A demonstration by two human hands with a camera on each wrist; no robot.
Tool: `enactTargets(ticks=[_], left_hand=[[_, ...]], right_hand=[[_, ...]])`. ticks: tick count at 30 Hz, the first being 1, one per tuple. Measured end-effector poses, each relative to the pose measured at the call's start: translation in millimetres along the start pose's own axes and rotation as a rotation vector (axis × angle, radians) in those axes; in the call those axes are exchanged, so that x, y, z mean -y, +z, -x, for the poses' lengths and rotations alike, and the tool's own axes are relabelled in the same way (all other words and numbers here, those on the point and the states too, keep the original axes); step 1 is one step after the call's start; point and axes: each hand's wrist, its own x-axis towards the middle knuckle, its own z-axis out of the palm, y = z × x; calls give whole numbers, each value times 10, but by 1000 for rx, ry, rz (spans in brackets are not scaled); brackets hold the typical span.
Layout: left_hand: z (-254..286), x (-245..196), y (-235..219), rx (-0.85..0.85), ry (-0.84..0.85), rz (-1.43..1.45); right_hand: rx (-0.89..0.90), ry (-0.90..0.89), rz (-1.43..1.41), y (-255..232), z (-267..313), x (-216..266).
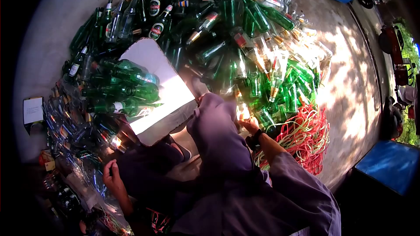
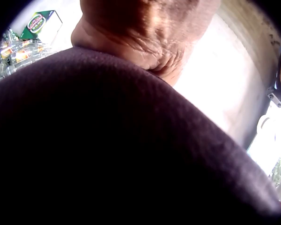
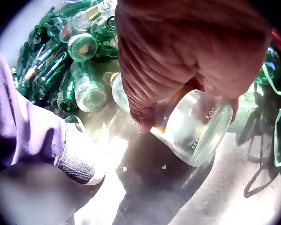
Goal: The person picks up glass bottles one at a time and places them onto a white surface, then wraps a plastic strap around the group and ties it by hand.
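Note:
My right hand (image 1: pixel 250 125) grips a clear glass bottle (image 3: pixel 196 126) low over the concrete floor; raised lettering shows near the bottle's base in the right wrist view. Close to that hand lie green bottles (image 1: pixel 264 118) at the edge of a big pile. My left hand (image 1: pixel 114 179) holds nothing and hangs beside my left leg, its fingers loosely bent. In the left wrist view, the dark trouser leg (image 2: pixel 107 126) covers the lower part of that hand. Between my left leg and the pile stands a white carton (image 1: pixel 177 87) with several green bottles (image 1: pixel 135 76) lying in it.
A tangle of red and pale green plastic strapping (image 1: pixel 306 140) lies by my right arm. Bottles also heap up on the left (image 1: pixel 65 122). My shoe (image 3: pixel 82 157) stands beside the pile. Blue panels (image 1: pixel 389 166) are at the right, and a small white box (image 1: pixel 33 109) is far left.

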Motion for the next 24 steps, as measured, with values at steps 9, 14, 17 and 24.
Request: enactTargets(ticks=[9, 14, 17, 24], left_hand=[[-28, -38, 13, 20, -26, -1], [-38, -33, 10, 28, -22, -13], [-38, -21, 4, 29, -21, -16], [-21, 120, 11, 20, -48, 43]], right_hand=[[-270, 220, -146, 129, 159, 1755], [-368, 362, 207, 68, 66, 2254], [-346, 398, 323, 65, 179, 2592], [-368, 166, 269, -27, 534, 2288]])
